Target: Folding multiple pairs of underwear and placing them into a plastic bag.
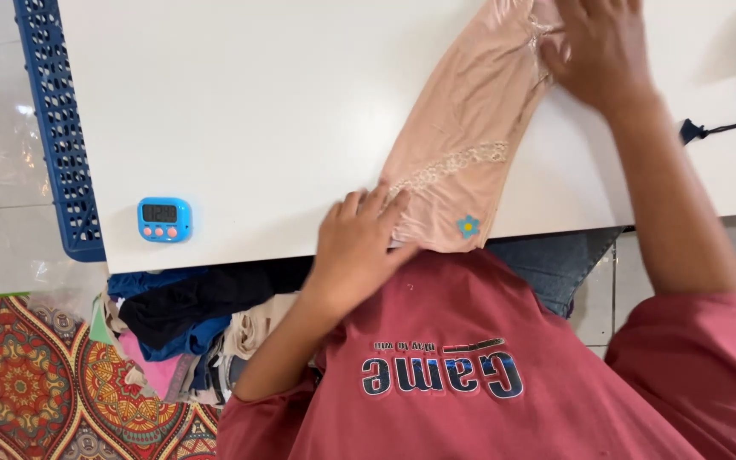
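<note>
Now both hands apart, left hand [359, 247] and right hand [598, 47] flat on peach garment [462, 145].

Red short-sleeved T-shirt [487, 392], printed lettering on chest; blue jeans [547, 264]; bare forearms.

White table [283, 102] carries a peach lace-trimmed garment [462, 145] hanging over the near edge, a small blue digital timer [163, 220], and a dark cord [726, 128] at right.
</note>
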